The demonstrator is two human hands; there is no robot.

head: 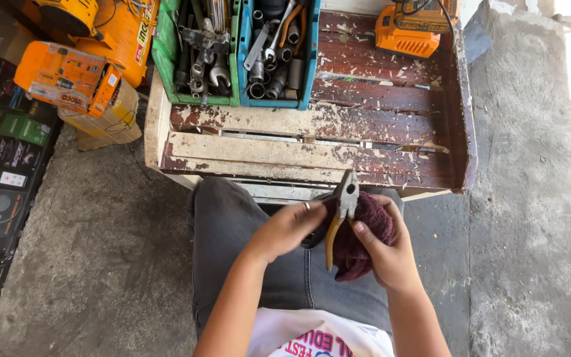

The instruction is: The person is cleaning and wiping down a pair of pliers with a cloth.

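While the right hand (pixel 391 254) grips a maroon rag (pixel 365 231) half-hiding the pliers (pixel 342 211), left-hand fingers (pixel 305 215) pinch them.

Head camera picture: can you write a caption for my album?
Two hands, left hand and right hand, hold pliers in a dark red rag beside a worn wooden crate.

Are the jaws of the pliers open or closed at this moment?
Closed. The pliers show their metal jaws meeting with no gap, pointing up, while the right hand holds them against a dark red cloth.
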